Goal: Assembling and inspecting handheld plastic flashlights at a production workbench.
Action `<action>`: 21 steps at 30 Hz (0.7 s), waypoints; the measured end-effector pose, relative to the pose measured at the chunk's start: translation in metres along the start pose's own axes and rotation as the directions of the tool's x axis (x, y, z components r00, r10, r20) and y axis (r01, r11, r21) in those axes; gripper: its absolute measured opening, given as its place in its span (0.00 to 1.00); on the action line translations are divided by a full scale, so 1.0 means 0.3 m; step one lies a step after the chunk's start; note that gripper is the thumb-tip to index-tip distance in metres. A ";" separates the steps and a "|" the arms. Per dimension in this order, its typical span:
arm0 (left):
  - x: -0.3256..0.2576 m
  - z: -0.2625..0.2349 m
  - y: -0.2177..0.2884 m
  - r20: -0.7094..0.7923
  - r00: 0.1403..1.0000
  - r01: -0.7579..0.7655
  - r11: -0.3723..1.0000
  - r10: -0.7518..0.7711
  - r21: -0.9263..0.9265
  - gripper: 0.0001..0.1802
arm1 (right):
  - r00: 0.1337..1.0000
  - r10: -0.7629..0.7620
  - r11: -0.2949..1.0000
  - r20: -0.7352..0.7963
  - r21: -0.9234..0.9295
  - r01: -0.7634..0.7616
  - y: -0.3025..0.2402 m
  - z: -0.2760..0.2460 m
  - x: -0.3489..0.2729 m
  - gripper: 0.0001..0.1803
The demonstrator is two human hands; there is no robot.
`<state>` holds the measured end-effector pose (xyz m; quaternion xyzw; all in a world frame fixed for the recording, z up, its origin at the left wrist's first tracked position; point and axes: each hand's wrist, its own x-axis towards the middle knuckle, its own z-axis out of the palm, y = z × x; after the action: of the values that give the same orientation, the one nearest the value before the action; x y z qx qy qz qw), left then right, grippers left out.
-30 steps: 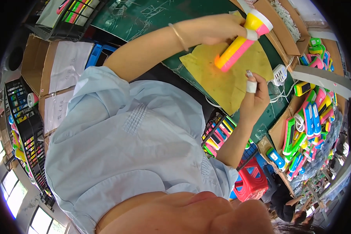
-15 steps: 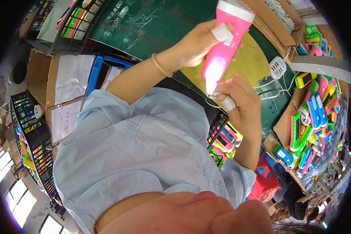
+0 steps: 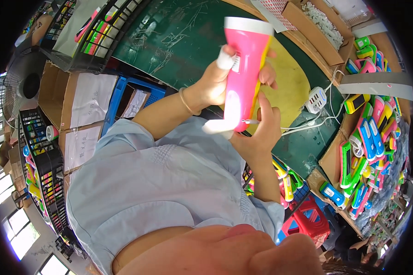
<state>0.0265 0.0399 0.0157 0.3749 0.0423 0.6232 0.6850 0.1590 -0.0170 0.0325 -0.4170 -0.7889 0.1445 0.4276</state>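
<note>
The left hand [image 3: 215,78] is clamping a pink-and-yellow flashlight [image 3: 244,64], the right hand [image 3: 260,135] pinching a metal tip [image 3: 249,121] near its lower end; open tabletop [image 3: 179,41] is stretching leftward to a crate's edge [image 3: 85,65].

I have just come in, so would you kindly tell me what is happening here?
A person grips a pink and yellow flashlight in the left hand. The right hand holds a small metal-tipped piece at its narrow end; contact is hard to tell. Beyond, a yellow sheet lies on the green table.
</note>
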 end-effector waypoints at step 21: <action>-0.085 0.055 0.055 -0.244 0.967 0.253 0.376 -0.072 0.891 0.43 | 0.852 0.492 0.743 0.180 0.424 -0.518 0.102 -0.049 -0.037 0.12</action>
<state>0.0160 0.0089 0.0265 0.6307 0.4710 0.4544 0.4171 0.1904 -0.0088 0.0171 -0.4979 -0.6013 0.4481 0.4356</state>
